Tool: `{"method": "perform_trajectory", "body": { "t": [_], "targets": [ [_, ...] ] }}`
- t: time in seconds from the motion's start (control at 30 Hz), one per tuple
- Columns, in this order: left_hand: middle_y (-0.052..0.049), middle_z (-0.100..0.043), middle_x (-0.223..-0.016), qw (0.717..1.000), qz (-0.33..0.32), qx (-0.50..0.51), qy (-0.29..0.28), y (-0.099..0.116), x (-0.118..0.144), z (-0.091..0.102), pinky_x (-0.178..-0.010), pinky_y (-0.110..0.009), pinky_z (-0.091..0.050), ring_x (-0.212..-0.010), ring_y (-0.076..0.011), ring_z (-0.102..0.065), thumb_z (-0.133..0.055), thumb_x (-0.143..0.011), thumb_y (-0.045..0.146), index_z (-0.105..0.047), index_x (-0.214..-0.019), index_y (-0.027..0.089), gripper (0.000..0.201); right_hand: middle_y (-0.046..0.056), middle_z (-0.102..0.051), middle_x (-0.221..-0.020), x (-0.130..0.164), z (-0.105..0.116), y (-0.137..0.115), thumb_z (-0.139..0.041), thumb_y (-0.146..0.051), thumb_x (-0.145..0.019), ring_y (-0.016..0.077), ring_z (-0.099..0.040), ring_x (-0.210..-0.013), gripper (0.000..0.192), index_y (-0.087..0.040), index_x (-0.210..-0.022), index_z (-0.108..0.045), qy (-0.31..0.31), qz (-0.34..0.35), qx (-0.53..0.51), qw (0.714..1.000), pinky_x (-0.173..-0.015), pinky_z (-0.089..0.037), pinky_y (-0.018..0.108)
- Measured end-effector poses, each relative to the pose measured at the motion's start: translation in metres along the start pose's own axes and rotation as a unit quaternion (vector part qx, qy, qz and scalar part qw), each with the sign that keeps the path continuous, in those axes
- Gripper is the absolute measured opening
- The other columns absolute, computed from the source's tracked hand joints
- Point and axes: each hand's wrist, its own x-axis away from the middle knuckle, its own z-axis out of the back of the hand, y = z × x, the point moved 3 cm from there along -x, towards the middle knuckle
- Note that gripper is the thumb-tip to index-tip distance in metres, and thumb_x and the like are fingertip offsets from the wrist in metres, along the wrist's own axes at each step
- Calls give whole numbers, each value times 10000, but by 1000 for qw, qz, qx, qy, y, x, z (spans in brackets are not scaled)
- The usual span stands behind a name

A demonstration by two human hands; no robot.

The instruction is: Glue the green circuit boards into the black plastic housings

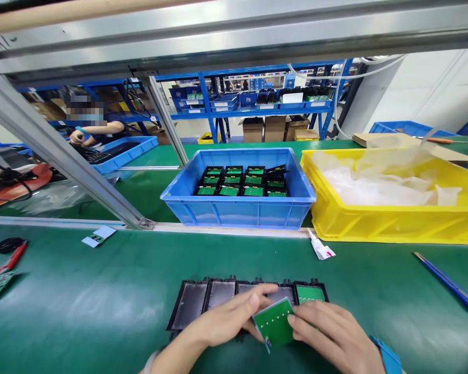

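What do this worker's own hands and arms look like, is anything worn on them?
Both hands are bare, with no gloves. The left hand has a bare forearm with a pale band at the wrist, at the picture's bottom edge. The right hand has a bright blue wristband at the wrist. No sleeves show in the view.

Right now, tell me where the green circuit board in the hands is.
In the head view, the green circuit board sits low and centre, pinched between the left hand and right hand, just over the row of black trays on the green mat.
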Motion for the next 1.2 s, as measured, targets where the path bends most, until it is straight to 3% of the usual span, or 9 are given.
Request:
{"method": "perform_trajectory", "body": {
  "t": [0.03, 0.1, 0.13, 0.23, 0.33, 0.5, 0.7, 0.97, 1.2],
  "targets": [
    [-158, -544, -1259, 994, -25, -95, 54, 2, 1, 6, -930, -487, -467, -1132, -301, -560, -386, -829, 790, -403, -1427, 222, 825, 82, -716, -1020, 4, -3, 3, -413, -235, -1008, 191, -675, -934, 273, -175, -1200, -598, 3, -26, 10, 1000, -782, -549, 275],
    [-167, -476, -1363, 948, -51, -276, 147, 3, 3, 14, -1040, -529, -376, -1269, -342, -441, -562, -768, 751, -367, -1450, 225, 884, 91, -705, -970, 11, -9, 8, -450, -221, -994, 185, -678, -862, 231, -165, -1156, -605, 15, -75, 16, 997, -704, -553, 257],
    [-175, -427, -1422, 924, -50, -341, 168, 0, 2, 16, -1081, -556, -322, -1332, -368, -366, -659, -706, 726, -345, -1463, 220, 963, 95, -697, -944, 14, -12, 11, -454, -213, -991, 179, -677, -823, 218, -156, -1136, -607, 21, -96, 13, 995, -666, -550, 247],
    [-203, -289, -1535, 887, -46, -441, 132, -15, -7, 14, -1143, -614, -167, -1430, -397, -202, -769, -621, 667, -275, -1495, 174, 1119, 97, -674, -907, 22, -21, 15, -428, -206, -995, 171, -677, -765, 219, -150, -1097, -613, 22, -138, 11, 990, -620, -552, 236],
    [-212, -310, -1531, 878, -72, -460, 111, -27, -16, 9, -1164, -605, -127, -1434, -370, -235, -767, -654, 619, -276, -1487, 150, 1075, 88, -658, -889, 28, -31, 16, -411, -238, -1002, 172, -682, -740, 226, -167, -1056, -619, 8, -167, 8, 986, -602, -561, 240],
    [-179, -438, -1464, 875, -73, -461, 131, -35, -21, 9, -1138, -621, -235, -1384, -374, -351, -837, -600, 560, -305, -1467, 211, 1075, 77, -646, -917, 36, -45, 16, -392, -290, -1010, 166, -684, -726, 244, -197, -1072, -608, -27, -216, -17, 976, -611, -577, 248],
    [-162, -496, -1418, 860, -80, -485, 134, -36, -22, 9, -1134, -612, -277, -1334, -365, -432, -877, -549, 521, -383, -1397, 192, 1035, 73, -645, -897, 34, -54, 16, -372, -298, -1012, 169, -673, -694, 268, -197, -1069, -614, -59, -227, -26, 972, -558, -567, 264],
    [-140, -517, -1402, 843, -111, -511, 125, -34, -21, 9, -1142, -570, -291, -1296, -321, -486, -841, -601, 553, -455, -1326, 189, 899, 60, -637, -865, 29, -54, 17, -355, -310, -1016, 158, -672, -704, 295, -210, -1036, -631, -50, -224, -32, 973, -562, -545, 238],
    [-108, -476, -1435, 821, -134, -542, 120, -37, -19, 9, -1121, -589, -289, -1315, -321, -452, -707, -736, 633, -572, -1244, 271, 638, 72, -610, -882, 36, -60, 20, -352, -285, -1012, 160, -657, -732, 295, -215, -1061, -634, -72, -226, -31, 971, -577, -525, 227]
  ]
}}
